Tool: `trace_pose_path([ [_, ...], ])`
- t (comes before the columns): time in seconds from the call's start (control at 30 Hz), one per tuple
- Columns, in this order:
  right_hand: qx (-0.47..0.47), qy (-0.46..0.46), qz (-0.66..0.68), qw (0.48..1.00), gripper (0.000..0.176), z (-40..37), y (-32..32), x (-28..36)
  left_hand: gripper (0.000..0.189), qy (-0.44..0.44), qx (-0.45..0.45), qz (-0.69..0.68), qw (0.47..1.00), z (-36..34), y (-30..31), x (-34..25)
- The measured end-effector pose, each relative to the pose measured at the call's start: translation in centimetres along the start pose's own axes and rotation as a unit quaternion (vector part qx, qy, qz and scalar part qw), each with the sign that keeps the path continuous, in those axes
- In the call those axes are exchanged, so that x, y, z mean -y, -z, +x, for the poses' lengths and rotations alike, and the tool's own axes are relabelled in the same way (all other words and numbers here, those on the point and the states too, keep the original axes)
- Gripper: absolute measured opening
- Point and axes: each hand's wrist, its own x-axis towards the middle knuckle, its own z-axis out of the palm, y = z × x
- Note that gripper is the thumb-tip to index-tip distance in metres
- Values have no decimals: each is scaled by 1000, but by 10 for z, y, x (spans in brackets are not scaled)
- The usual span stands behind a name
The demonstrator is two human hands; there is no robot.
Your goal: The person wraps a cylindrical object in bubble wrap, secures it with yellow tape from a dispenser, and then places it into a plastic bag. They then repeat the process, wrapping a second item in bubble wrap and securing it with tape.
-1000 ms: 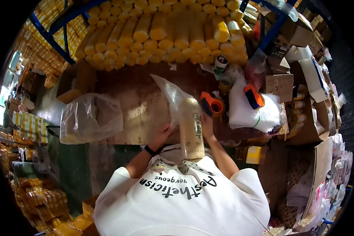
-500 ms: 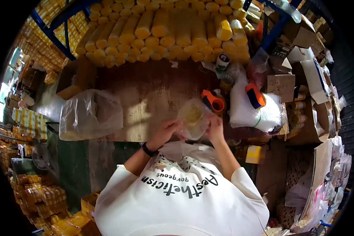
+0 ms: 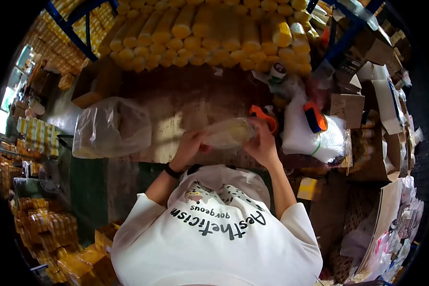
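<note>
A clear plastic bag [image 3: 224, 134] with something pale yellowish inside is stretched between my hands above the near part of the table [image 3: 169, 112]. My left hand [image 3: 190, 145] is closed on its left end. My right hand [image 3: 263, 143] grips the right end, where the yellowish content bulges. What exactly lies inside is too blurred to name. Just beyond my right hand lies an orange tape dispenser [image 3: 271, 125], partly hidden by the fingers. A large clear plastic bag [image 3: 93, 128] stands to the left of my left hand.
Stacked yellow-ended rolls [image 3: 195, 45] line the back of the table. On the right lie bubble wrap [image 3: 298, 128] with a second orange tape dispenser [image 3: 315, 118] on it, and cardboard boxes [image 3: 347, 109]. An open carton [image 3: 97, 81] stands at back left.
The bag has gone from round and upright to stretched sideways between my hands. My left hand has moved left and my right hand slightly right, nearer the tape dispenser.
</note>
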Motion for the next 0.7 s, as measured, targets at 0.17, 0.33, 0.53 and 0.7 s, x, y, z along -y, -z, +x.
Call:
trace_pose_path([
  [0.17, 100, 115, -205, 967, 59, -4, -24, -9, 24, -53, -11, 147, 988, 7, 23, 1],
  [0.33, 117, 150, -156, 969, 35, 2, -39, -20, 17, -286, -116, 336, 890, 17, 39, 4],
  [0.53, 195, 111, -172, 959, 24, -3, -35, 5, 13, -434, -86, 407, 799, 39, 9, -23],
  [0.7, 68, 101, -329, 936, 31, -6, -25, 34, 15, -245, 52, 446, 859, 84, -3, -31],
])
